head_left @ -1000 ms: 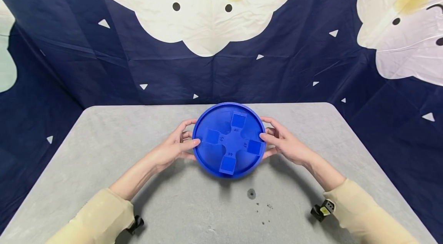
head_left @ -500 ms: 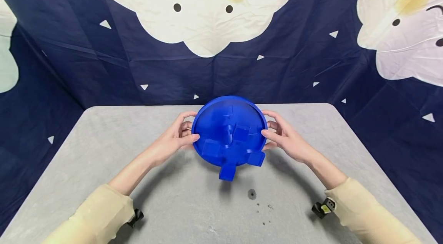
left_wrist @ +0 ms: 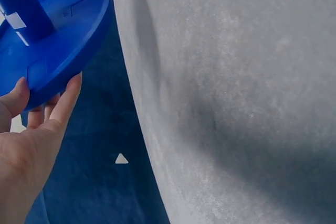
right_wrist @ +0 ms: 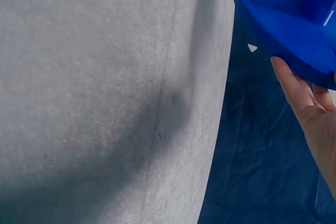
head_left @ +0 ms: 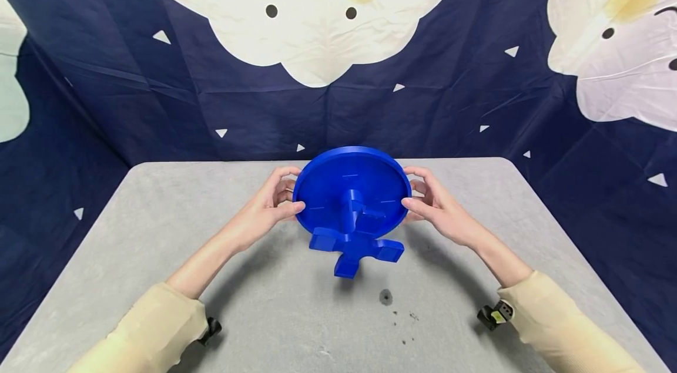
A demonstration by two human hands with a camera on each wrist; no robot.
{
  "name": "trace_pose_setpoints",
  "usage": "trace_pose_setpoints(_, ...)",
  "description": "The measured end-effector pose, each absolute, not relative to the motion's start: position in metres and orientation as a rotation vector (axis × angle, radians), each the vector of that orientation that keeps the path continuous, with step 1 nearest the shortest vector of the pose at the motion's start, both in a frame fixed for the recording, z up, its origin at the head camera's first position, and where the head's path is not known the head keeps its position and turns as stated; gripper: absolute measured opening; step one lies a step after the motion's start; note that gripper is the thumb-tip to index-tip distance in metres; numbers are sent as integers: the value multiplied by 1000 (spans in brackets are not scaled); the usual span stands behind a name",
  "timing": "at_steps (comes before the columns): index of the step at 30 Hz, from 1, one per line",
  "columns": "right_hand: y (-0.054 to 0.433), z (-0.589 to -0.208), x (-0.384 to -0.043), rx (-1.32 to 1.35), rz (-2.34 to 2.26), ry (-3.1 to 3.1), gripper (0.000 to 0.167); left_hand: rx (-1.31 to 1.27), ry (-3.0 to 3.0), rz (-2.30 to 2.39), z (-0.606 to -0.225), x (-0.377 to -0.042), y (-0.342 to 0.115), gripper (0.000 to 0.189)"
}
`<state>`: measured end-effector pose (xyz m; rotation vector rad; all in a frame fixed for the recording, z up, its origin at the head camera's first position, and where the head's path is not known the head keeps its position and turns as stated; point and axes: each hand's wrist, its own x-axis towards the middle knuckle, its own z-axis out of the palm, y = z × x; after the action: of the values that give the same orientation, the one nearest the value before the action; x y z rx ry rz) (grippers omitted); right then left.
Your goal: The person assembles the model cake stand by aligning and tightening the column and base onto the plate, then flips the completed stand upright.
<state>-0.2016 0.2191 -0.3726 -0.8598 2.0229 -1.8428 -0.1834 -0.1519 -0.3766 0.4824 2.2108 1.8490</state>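
Note:
A blue plastic piece has a round rimmed disc [head_left: 322,182], a central post [head_left: 349,214] and a cross-shaped end [head_left: 359,247] with flat square tips. The disc leans back, its post and cross pointing toward the body and down. My left hand [head_left: 264,211] grips the disc's left edge, thumb on the front rim and fingers behind. On the opposite edge, my right hand [head_left: 444,214] holds it the same way. The left wrist view shows the left thumb [left_wrist: 20,94] at the rim. In the right wrist view, the right fingers [right_wrist: 286,77] support the disc's underside.
A grey table [head_left: 254,314] lies beneath, with a dark round spot [head_left: 385,297] and small specks near the middle. Behind it hangs a navy curtain [head_left: 158,103] with white clouds and triangles. Black straps [head_left: 210,332] are on both sleeves.
The blue piece has tipped: its face was toward the head camera, and now the disc leans back with post and cross swung down into side view. Both hands stay on the rim.

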Motion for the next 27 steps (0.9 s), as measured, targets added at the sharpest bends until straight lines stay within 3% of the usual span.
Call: trace_pose_setpoints(27,216,-371,-202,-984,-1840,2216,37,541,2244,1921,-378,-187,-152,36)
